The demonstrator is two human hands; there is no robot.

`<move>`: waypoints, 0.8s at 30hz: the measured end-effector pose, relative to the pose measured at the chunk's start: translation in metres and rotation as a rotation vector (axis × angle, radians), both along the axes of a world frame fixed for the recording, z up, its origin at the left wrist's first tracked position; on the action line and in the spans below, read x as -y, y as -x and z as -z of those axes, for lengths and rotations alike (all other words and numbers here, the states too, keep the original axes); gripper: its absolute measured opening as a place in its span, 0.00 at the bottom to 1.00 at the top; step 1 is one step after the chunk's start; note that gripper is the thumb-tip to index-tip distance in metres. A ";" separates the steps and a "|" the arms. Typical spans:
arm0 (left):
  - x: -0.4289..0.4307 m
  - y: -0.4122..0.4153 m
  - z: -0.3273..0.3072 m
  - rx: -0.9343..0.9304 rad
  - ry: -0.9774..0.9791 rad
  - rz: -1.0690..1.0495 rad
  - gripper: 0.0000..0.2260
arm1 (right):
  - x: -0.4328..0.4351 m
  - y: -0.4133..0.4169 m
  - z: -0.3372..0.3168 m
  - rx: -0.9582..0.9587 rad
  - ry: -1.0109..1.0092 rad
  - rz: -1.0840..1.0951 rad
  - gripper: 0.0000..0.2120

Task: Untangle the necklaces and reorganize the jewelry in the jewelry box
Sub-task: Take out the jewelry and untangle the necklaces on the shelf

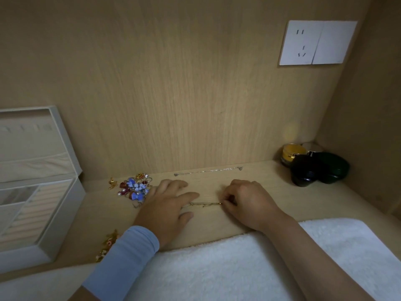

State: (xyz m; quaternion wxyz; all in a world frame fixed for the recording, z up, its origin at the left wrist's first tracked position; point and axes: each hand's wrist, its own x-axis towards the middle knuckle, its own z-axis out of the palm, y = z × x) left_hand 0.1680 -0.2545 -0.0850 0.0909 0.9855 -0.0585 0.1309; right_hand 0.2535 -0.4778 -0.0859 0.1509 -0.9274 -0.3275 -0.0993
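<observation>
A thin gold necklace (204,204) lies stretched across the wooden shelf between my hands. My right hand (247,203) pinches its right end with thumb and fingertips. My left hand (167,205) lies flat, fingers spread, pressing the chain's left end. A silver necklace (208,171) lies straight along the back wall. A heap of colourful jewelry (135,189) with blue and red pieces sits left of my left hand. More gold jewelry (108,244) shows beside my blue sleeve. The open white jewelry box (63,213) stands at the left, its lid raised.
Dark round jars (319,168) and a yellow jar (293,154) crowd the back right corner. A white towel (238,268) covers the near edge. A wall socket (316,42) sits on the back panel. A wooden side wall closes the right.
</observation>
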 end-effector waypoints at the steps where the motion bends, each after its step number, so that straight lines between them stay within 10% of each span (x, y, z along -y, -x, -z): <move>1: 0.004 -0.002 -0.003 0.050 0.018 0.044 0.22 | 0.000 0.000 -0.001 0.002 -0.004 0.001 0.08; 24: 0.025 0.006 -0.004 -0.016 0.174 0.098 0.10 | -0.007 0.013 -0.002 -0.073 -0.146 -0.158 0.11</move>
